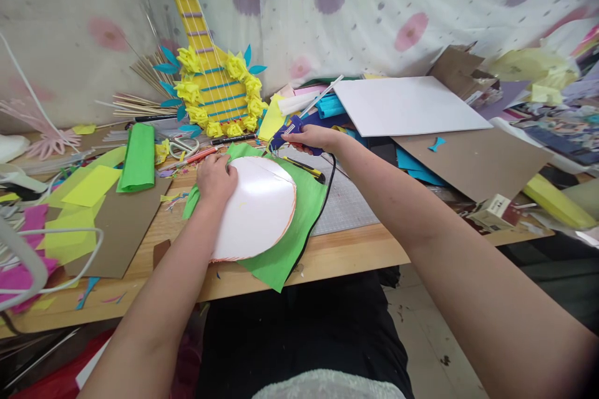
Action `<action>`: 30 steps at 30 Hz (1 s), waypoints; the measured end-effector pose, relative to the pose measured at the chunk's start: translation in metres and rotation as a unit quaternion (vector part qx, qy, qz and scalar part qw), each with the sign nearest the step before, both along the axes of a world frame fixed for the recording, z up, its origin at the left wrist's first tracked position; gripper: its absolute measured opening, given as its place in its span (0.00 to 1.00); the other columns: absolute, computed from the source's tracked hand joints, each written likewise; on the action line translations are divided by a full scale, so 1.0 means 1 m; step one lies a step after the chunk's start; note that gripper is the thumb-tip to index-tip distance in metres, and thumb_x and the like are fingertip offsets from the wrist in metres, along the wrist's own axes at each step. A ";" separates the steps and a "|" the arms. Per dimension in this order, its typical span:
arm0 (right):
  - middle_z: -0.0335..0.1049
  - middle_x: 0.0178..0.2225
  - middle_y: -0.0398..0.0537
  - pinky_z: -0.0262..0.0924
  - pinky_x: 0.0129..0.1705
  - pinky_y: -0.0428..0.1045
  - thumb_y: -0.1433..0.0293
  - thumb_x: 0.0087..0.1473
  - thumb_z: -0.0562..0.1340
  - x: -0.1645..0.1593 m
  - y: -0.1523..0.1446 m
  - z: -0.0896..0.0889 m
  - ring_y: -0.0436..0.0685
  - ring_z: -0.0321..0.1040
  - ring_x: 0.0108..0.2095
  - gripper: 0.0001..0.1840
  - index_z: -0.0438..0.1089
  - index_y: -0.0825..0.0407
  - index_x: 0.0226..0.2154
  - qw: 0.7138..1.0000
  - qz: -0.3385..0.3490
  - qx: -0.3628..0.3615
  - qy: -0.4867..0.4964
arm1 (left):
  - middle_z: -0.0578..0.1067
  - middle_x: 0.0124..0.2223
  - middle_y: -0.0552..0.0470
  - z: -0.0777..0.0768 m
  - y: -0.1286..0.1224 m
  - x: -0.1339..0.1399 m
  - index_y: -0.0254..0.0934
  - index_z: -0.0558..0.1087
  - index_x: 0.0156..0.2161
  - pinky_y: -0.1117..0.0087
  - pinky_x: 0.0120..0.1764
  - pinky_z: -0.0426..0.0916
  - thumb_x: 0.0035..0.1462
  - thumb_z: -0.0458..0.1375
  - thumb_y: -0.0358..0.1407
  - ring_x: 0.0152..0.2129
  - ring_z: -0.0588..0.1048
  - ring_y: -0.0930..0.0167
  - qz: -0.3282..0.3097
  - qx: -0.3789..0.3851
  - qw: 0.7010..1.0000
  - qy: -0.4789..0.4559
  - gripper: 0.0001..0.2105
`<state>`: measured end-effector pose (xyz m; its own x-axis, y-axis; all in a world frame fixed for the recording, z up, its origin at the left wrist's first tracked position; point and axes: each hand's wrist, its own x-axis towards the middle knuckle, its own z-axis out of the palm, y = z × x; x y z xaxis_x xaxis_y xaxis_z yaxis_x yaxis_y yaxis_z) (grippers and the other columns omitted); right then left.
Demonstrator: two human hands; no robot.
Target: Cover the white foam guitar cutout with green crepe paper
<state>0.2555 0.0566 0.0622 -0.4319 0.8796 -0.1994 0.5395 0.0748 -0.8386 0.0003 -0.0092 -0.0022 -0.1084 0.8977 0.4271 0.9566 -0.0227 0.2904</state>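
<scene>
A white oval board with an orange-marked rim lies on a sheet of green crepe paper at the table's front. My left hand holds the board down at its left edge, fingers curled and partly hidden. In my right hand is a blue hot glue gun, its nozzle near the board's far edge. A white glue stick pokes out of the gun's back, and its black cord runs down over the green paper. A yellow-and-black utility knife lies just beyond the board.
A yellow paper guitar with yellow flowers leans at the back. Scissors and a green crepe roll lie left, near brown cardboard. A grey cutting mat, a white panel and more cardboard lie right.
</scene>
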 end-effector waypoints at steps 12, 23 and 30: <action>0.56 0.16 0.38 0.47 0.15 0.41 0.53 0.55 0.60 0.021 -0.015 -0.002 0.42 0.50 0.14 0.24 0.58 0.53 0.19 0.999 -0.021 -0.030 0.005 | 0.73 0.48 0.42 -0.001 0.000 -0.001 0.37 0.74 0.49 0.56 0.54 0.60 0.53 0.50 0.33 0.49 0.68 0.57 -0.003 0.002 1.000 -0.008 0.20; 0.69 0.22 0.47 0.48 0.15 0.41 0.53 0.56 0.59 0.039 -0.026 -0.007 0.42 0.52 0.15 0.25 0.64 0.55 0.19 0.999 -0.016 -0.023 0.022 | 0.73 0.48 0.42 -0.001 0.001 -0.001 0.35 0.74 0.49 0.57 0.53 0.61 0.53 0.49 0.34 0.49 0.69 0.58 -0.004 0.009 1.000 -0.003 0.20; 0.65 0.19 0.44 0.46 0.14 0.41 0.51 0.54 0.60 0.041 -0.025 -0.011 0.42 0.52 0.15 0.26 0.62 0.54 0.19 0.999 -0.024 -0.037 0.023 | 0.73 0.49 0.43 -0.002 0.001 -0.001 0.35 0.74 0.49 0.58 0.53 0.61 0.53 0.49 0.34 0.49 0.69 0.58 -0.001 0.011 1.000 0.006 0.20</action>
